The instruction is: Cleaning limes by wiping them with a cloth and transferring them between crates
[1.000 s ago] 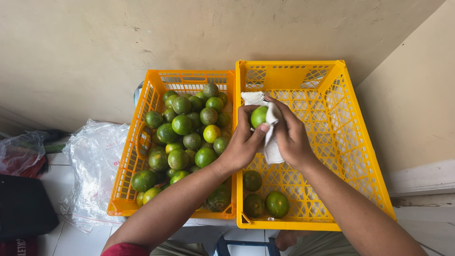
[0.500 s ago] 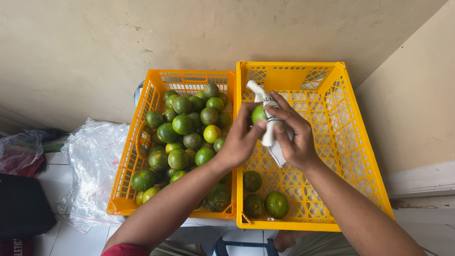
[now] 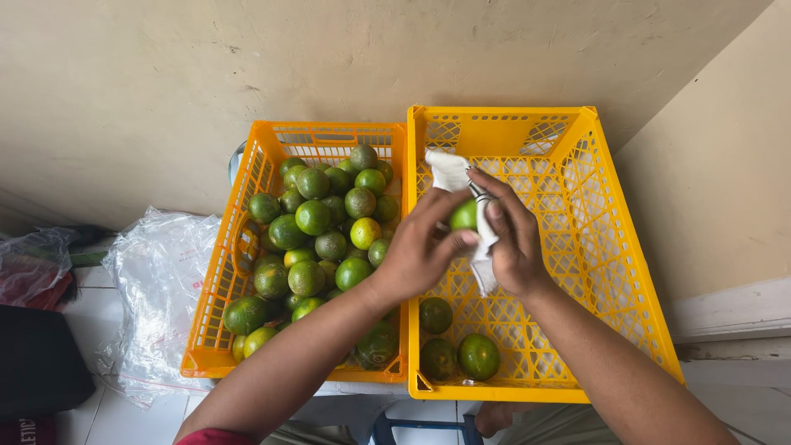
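Both hands meet over the right-hand yellow plastic lattice crate (image 3: 614, 272). The left hand (image 3: 420, 251) is clamped on a small round green citrus fruit (image 3: 465, 216), thumb and fingers wrapped around its near side, so only a sliver of the peel shows between the two hands. The right hand (image 3: 512, 243) is closed on a white cloth rag (image 3: 451, 171) and presses it against the fruit's far side; one end of the rag sticks up above the fingers, the other hangs below the palm.

Compared with half a second ago, the fruit sits a little lower and further right, the left thumb has slid across its front, and the rag's upper end has opened from a tight twist into a looser flap. A second ago the rag lay draped more broadly around the fruit.

Three dark green fruits (image 3: 457, 346) lie at the near end of the same crate, unmoved. The left-hand orange plastic lattice crate (image 3: 216, 330), touching the yellow one, holds a heap of green and yellowish fruits (image 3: 317, 218). A crumpled clear plastic bag (image 3: 156, 280) lies on the white tiled floor (image 3: 132, 420) beside it.
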